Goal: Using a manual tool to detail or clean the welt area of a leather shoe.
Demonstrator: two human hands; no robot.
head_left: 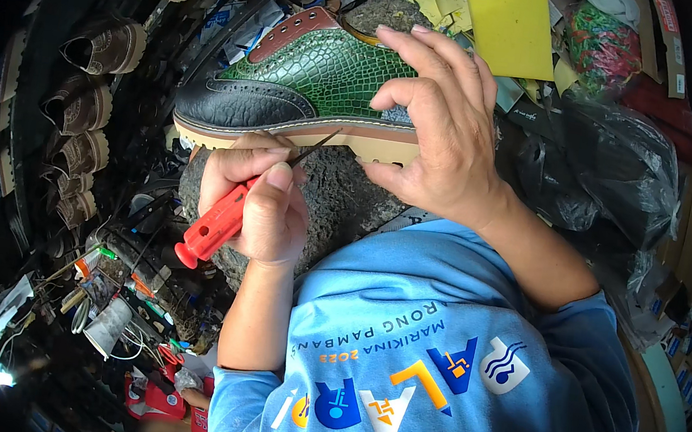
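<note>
Right now, 1 shoe [327, 68] lies across a dark, rough stone [340, 195], its side in view, toe pointing left and sole edge facing the person's body. It has a green scaly side, a black toe, a brown lace piece with eyelets, and a tan sole below a stitched welt.

Just below the shoe, the left hand [257, 191] has its grip curled closely around the red handle of an awl [216, 224]. The dark point slants up and right to the welt; I cannot tell whether it touches.

At the shoe's heel end, the right hand [442, 121] arches over, its thumb low beside the sole and its fingers spread up across the heel. That grip is wide and curved; I cannot tell if it has firm hold of the shoe.

Below and right of the shoe is the person's blue shirt [439, 287], with coloured printing. Above the shoe's heel end lies a yellow sheet [509, 36], with a flowery bundle [602, 45] farther right. Right of the shoe, past the right hand, is a crumpled plastic bag [625, 172]. Left of the shoe, brown shoes [104, 47] stand in a column. Well below and left of it, a white cup [110, 327] tilts among clutter.
</note>
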